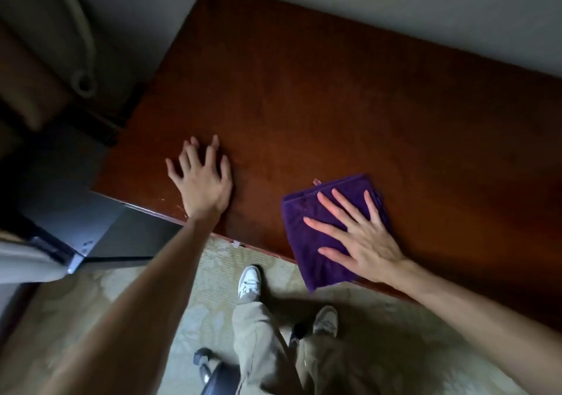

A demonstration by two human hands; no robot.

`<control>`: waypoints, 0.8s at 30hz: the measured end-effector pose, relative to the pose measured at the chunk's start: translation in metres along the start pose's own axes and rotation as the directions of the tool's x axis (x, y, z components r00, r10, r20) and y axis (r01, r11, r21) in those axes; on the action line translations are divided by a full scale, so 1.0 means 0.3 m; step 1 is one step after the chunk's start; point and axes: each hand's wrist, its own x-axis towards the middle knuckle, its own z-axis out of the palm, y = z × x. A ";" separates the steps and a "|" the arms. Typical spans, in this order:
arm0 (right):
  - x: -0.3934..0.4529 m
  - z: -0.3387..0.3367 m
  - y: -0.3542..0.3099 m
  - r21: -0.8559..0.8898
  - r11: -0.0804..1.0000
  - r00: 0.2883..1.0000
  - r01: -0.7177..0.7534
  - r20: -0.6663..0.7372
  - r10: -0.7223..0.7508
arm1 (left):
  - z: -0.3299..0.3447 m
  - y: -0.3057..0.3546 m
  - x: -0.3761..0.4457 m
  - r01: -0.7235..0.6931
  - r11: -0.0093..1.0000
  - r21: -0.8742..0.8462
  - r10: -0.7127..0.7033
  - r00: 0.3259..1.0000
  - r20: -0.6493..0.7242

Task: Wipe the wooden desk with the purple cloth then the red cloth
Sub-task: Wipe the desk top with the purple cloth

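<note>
Right hand (362, 236) flat, fingers spread, pressing purple cloth (313, 242) on wooden desk (334, 105); left hand (202, 178) splayed

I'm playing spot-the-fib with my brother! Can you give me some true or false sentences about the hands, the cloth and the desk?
1. The right hand lies flat with spread fingers on the folded purple cloth. True.
2. The left hand holds a red cloth. False: it rests bare on the dark reddish-brown wooden desk, and no red cloth is in view.
3. The purple cloth sits in the middle of the desk. False: it is at the near edge, with one corner hanging over.
4. The two hands are apart, both on the desk. True.
5. The purple cloth is crumpled into a ball. False: it is folded flat.
</note>
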 end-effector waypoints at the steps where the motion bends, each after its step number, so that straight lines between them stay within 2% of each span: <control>1: 0.075 -0.004 -0.025 0.005 1.000 0.999 -0.031 -0.022 0.031 | -0.004 -0.002 0.005 0.004 1.000 -0.020 -0.004 1.000 0.004; 6: 0.464 -0.043 -0.164 0.059 0.992 0.988 -0.112 -0.100 0.117 | -0.022 -0.029 0.019 0.058 0.977 -0.203 -0.052 0.998 0.036; 9: 0.594 -0.057 -0.175 0.081 0.989 0.984 -0.127 -0.117 0.136 | -0.068 -0.072 0.046 0.119 0.906 -0.406 -0.083 0.991 0.105; 10: 0.613 -0.061 -0.168 0.091 0.988 0.984 -0.125 -0.119 0.136 | -0.081 -0.101 0.055 0.095 0.900 -0.425 -0.048 0.992 0.120; 14: 0.600 -0.053 -0.176 0.100 0.986 0.978 -0.134 -0.146 0.148 | -0.103 -0.225 0.075 -0.196 0.945 -0.260 0.242 0.958 0.157; 20: 0.462 -0.046 -0.119 0.140 0.953 0.944 -0.268 -0.160 0.289 | -0.054 -0.122 0.042 -0.190 0.967 -0.172 0.213 0.969 0.124; 24: 0.240 -0.029 0.019 0.142 0.912 0.903 -0.385 -0.148 0.404 | -0.014 0.013 -0.008 -0.333 0.931 -0.148 0.354 0.923 0.153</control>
